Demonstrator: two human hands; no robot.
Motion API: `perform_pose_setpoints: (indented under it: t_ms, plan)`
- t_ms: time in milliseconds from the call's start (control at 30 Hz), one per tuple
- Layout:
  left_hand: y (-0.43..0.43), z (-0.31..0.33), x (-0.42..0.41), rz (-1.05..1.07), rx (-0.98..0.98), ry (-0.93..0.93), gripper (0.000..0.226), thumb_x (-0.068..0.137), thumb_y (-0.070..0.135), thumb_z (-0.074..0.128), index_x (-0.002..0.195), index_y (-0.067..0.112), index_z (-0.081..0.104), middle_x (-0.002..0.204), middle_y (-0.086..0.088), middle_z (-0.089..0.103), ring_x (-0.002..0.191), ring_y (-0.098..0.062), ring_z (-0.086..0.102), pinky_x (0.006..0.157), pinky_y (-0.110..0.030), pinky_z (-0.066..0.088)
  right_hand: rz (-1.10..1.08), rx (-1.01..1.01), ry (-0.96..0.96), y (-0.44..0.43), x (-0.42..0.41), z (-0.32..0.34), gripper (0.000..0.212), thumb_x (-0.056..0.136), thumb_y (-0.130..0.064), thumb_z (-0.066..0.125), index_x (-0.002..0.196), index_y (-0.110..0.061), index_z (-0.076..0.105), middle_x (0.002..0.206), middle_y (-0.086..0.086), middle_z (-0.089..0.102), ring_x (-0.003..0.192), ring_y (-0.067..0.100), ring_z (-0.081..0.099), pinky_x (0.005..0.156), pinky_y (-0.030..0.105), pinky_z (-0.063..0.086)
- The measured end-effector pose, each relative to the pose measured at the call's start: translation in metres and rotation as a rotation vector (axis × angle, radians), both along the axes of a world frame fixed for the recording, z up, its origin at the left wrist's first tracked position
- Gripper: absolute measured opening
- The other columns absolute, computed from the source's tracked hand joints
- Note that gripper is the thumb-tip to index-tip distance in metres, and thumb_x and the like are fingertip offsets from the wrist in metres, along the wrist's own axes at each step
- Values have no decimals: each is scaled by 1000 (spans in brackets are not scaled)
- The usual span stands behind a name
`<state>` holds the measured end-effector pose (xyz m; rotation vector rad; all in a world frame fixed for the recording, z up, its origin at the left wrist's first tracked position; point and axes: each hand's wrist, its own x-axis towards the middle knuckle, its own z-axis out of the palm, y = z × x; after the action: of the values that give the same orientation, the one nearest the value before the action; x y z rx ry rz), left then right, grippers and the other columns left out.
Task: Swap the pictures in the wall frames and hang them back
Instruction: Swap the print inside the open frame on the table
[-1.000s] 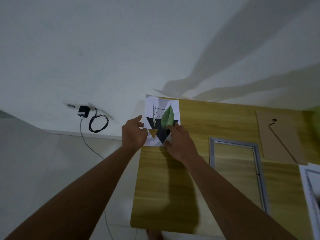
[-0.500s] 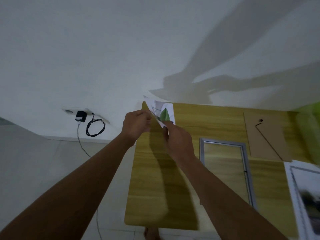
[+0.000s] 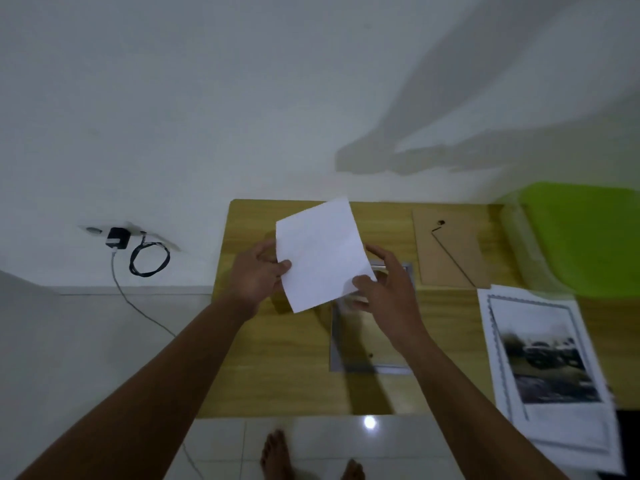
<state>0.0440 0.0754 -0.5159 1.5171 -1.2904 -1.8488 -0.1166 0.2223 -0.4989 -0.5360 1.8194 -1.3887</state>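
Observation:
I hold the leaf picture (image 3: 322,252) with its blank white back facing me, tilted above the wooden table (image 3: 277,358). My left hand (image 3: 258,277) pinches its left edge. My right hand (image 3: 381,289) pinches its lower right corner. Under my right hand an empty silver frame (image 3: 370,367) lies flat on the table. The frame's brown backing board (image 3: 450,254) with its stand leg lies to the right of it. A black-and-white picture (image 3: 547,362) on white sheets lies at the table's right edge.
A green plastic chair (image 3: 581,237) stands at the back right against the white wall. A black charger and coiled cable (image 3: 138,251) hang from a wall socket at the left. My bare feet (image 3: 277,455) stand on the tiled floor before the table's front edge.
The picture was lifted off the table's back left corner and turned over, so its white back now faces me. Both hands carried it right, over the silver frame.

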Motion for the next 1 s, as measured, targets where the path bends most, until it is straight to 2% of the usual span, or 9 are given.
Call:
perform_pose_setpoints:
  t_ms: [100, 267, 400, 500, 600, 700, 767, 867, 1000]
  plan:
    - [31, 4, -9, -76, -64, -29, 61, 83, -4, 69, 138, 15, 50, 108, -5, 69, 97, -23, 68, 82, -45, 58, -15, 52, -33, 33, -20, -1, 34, 91, -14, 67, 122, -28, 63, 96, 2, 68, 90, 16, 67, 70, 38, 62]
    - [82, -8, -32, -167, -58, -42, 55, 83, -12, 64, 133, 11, 53, 97, -5, 71, 89, -21, 70, 72, -38, 59, -5, 166, 85, 72, -38, -29, 38, 86, -7, 70, 118, -26, 61, 97, -7, 67, 93, 15, 66, 84, 39, 58]
    - [106, -30, -45, -295, -247, -272, 58, 77, -4, 69, 128, 23, 62, 86, 1, 71, 81, -20, 71, 77, -44, 59, 98, 234, 215, 97, -47, -44, 36, 87, -4, 65, 113, -30, 63, 93, -11, 67, 82, 2, 61, 70, 21, 50]
    - [115, -38, -54, -370, -389, -398, 53, 76, 0, 69, 122, 26, 66, 82, -2, 69, 81, -22, 68, 79, -37, 56, 161, 319, 329, 107, -52, -58, 21, 87, -7, 66, 100, -24, 63, 93, -5, 66, 84, 13, 61, 66, 19, 46]
    - [116, -44, -61, -411, -470, -459, 43, 77, 6, 71, 115, 25, 66, 86, 1, 68, 85, -20, 66, 76, -32, 53, 202, 381, 453, 109, -57, -74, 17, 89, -13, 67, 106, -16, 66, 98, -1, 66, 93, 18, 62, 65, 14, 42]
    - [110, -54, -60, -498, -628, -564, 49, 81, 24, 72, 128, 26, 57, 106, 1, 66, 99, -22, 61, 86, -37, 51, 248, 467, 633, 109, -60, -79, 30, 92, -24, 64, 120, -13, 60, 112, 4, 59, 105, 20, 58, 81, 23, 47]
    - [108, -61, -58, -607, -702, -630, 65, 83, 39, 70, 142, 21, 46, 136, -5, 54, 125, -24, 48, 103, -38, 41, 326, 510, 804, 111, -61, -80, 46, 94, -33, 60, 135, -14, 51, 132, 8, 52, 121, 25, 50, 96, 36, 48]
    - [105, -65, -55, -804, -674, -676, 91, 79, 54, 70, 153, 22, 27, 160, -4, 20, 146, -22, 20, 118, -36, 22, 532, 490, 934, 110, -60, -81, 67, 97, -49, 49, 153, -18, 27, 160, 9, 24, 146, 28, 24, 116, 46, 31]
    - [105, -70, -56, -964, -724, -727, 99, 76, 58, 71, 154, 23, 22, 162, 3, 9, 148, -18, 12, 119, -34, 19, 739, 558, 941, 104, -64, -91, 72, 100, -54, 37, 157, -21, 9, 165, 6, -5, 152, 26, -6, 122, 51, 9]
